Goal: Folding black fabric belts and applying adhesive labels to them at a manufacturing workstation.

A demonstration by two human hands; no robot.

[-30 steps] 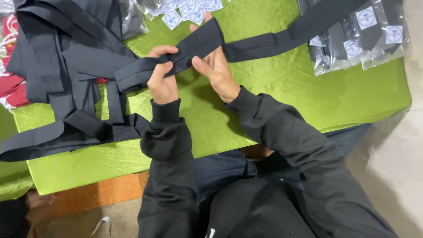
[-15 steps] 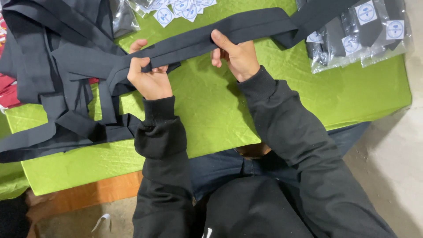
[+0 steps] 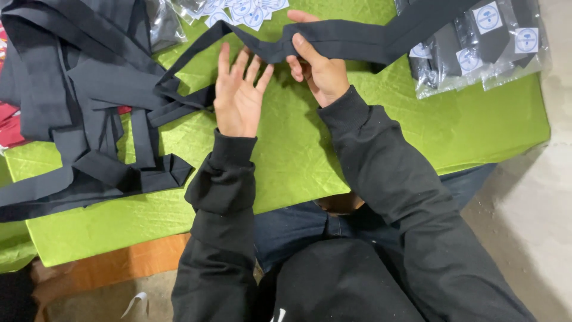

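At upper centre of the frame, the right hand (image 3: pixel 319 68) is pinching the black fabric strap (image 3: pixel 357 42) closed, while the left hand (image 3: pixel 238 95) is hovering open-palmed just below it.

Long black fabric strap (image 3: pixel 357 37), stretched taut

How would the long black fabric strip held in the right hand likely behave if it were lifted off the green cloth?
The black fabric strip would probably be floppy: it sags and creases either side of the right hand. It likely weighs little, since a few fingers hold it up. It seems unlikely to roll, as the strips in the black pile lie flat and folded.
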